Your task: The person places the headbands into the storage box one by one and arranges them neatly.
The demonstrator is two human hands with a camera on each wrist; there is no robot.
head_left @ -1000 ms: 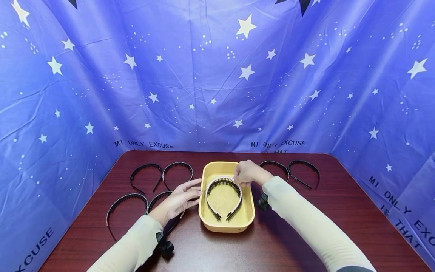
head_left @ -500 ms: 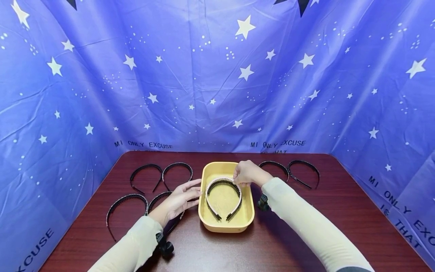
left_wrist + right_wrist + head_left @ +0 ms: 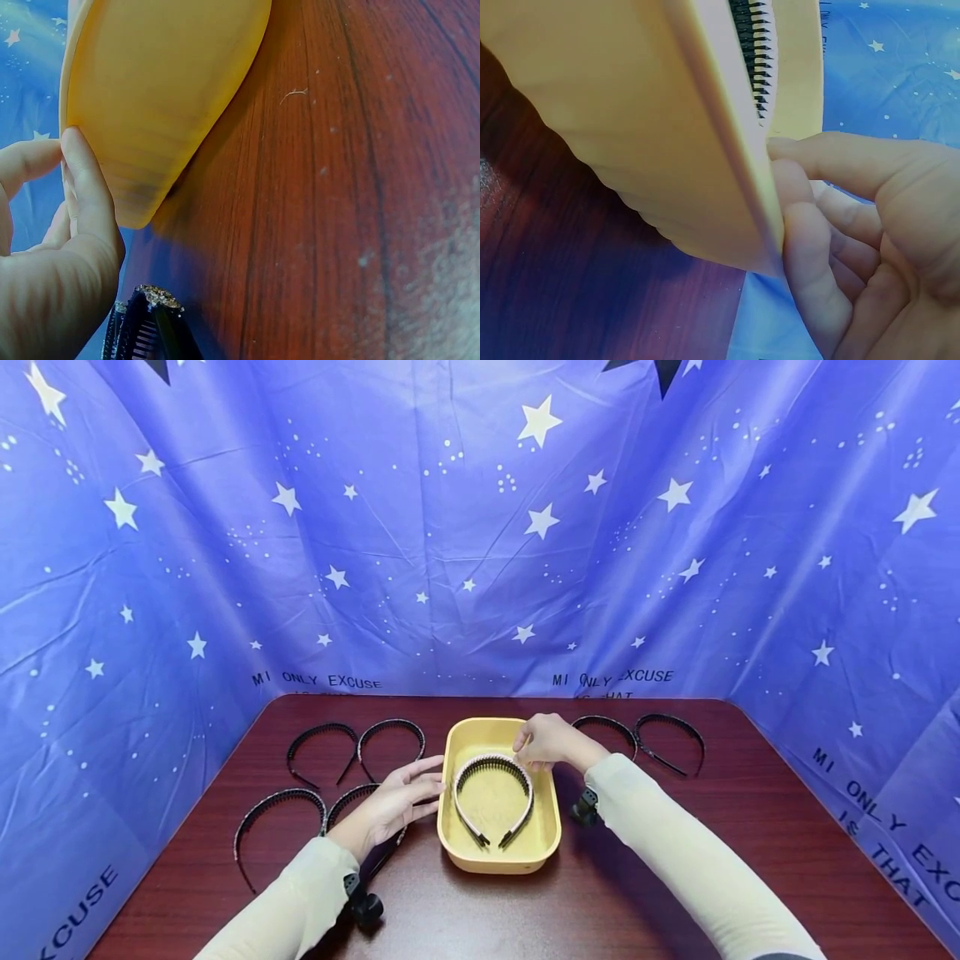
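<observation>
A pale toothed headband [image 3: 462,774] with a black comb inside lies in the yellow plastic tray [image 3: 498,866], its ends toward the near side. I cannot tell whether more are stacked under it. My left hand [image 3: 393,802] reaches to the tray's left side, fingers extended and touching the rim. My right hand [image 3: 551,742] is over the tray's far right corner, fingers loosely bent beside the headband's top. In the right wrist view, the thumb and index tips are close to the headband's teeth [image 3: 761,64] and nothing shows held between them.
Several black headbands lie on the dark red table [image 3: 652,860]: a far-left one [image 3: 322,727], a near-left one [image 3: 281,793] and a far-right one [image 3: 671,720] among them. One is partly under the left hand. A starry blue curtain [image 3: 480,568] encloses the table.
The headband in the tray has settled slightly lower. My right fingers have loosened and lifted a little from it. The left hand and tray have stayed in place.
</observation>
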